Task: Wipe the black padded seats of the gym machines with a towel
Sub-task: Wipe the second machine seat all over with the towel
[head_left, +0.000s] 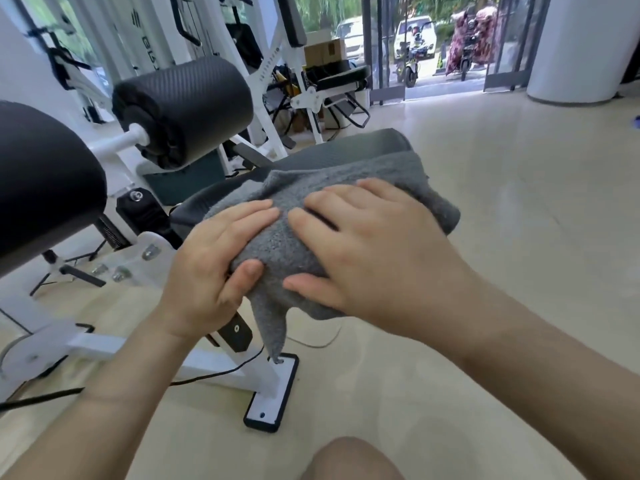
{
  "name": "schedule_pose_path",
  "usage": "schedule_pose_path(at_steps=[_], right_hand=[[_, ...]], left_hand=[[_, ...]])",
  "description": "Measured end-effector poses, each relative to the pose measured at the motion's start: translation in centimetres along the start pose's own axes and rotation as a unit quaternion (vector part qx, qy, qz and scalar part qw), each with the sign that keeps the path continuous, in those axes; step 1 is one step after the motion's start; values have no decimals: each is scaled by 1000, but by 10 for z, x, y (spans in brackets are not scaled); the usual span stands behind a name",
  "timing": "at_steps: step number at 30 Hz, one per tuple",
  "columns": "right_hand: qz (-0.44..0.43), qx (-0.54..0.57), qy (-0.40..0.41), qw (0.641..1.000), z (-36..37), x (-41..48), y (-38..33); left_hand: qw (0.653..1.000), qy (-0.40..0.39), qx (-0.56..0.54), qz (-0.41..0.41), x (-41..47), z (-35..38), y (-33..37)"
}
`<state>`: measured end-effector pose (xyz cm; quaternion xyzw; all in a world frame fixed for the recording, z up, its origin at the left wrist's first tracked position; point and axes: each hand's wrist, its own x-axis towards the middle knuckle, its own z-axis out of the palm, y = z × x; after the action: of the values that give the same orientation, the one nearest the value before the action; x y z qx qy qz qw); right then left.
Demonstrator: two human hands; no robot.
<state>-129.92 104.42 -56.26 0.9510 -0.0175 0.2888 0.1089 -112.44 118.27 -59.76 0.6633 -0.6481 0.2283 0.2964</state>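
A grey towel [349,174] lies spread over the black padded seat [207,199] of a white gym machine, one corner hanging down toward the floor. My left hand [211,265] rests on the towel's near left part, fingers straight on top and thumb tucked against the cloth. My right hand [363,251] lies flat on the towel beside it, fingers stretched out and pressing down. Only a strip of the seat shows at the towel's far and left edges.
A black roller pad [187,109] and a large black pad [45,181] sit at the left on the white frame [145,348]. The frame's foot plate [273,393] and a black cable lie on the beige floor. More machines, boxes and a glass door stand behind.
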Motion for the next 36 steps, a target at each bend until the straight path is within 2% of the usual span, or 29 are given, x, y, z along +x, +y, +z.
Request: schedule_pose_path(at_steps=[3,6,8,11,14,18,23,29,36], right_hand=[[0,-26,-91,995,-5,29,-22],[-3,0,-190,982,-2,59,-30],[-21,39,-270,962,-5,74,-26],[-44,70,-293,953,-8,74,-13],[-38,91,-309,946,-15,66,9],[9,132,-350,927,-28,56,47],[44,128,-360,923,-24,62,70],[60,93,-379,919,-5,82,92],[66,73,-339,936,36,114,131]], left_hand=[[997,52,-26,-60,-10,2,-17],[983,72,-46,-161,-8,-5,-24],[966,62,-73,-239,-3,-10,-20],[947,1,-96,-306,9,-19,0],[946,-105,-90,-294,20,-24,21],[952,-169,-36,-251,34,-23,44],[932,-281,-6,-227,63,-17,45],[920,-306,-15,-244,91,-3,17],[911,-328,18,-248,126,25,-26]])
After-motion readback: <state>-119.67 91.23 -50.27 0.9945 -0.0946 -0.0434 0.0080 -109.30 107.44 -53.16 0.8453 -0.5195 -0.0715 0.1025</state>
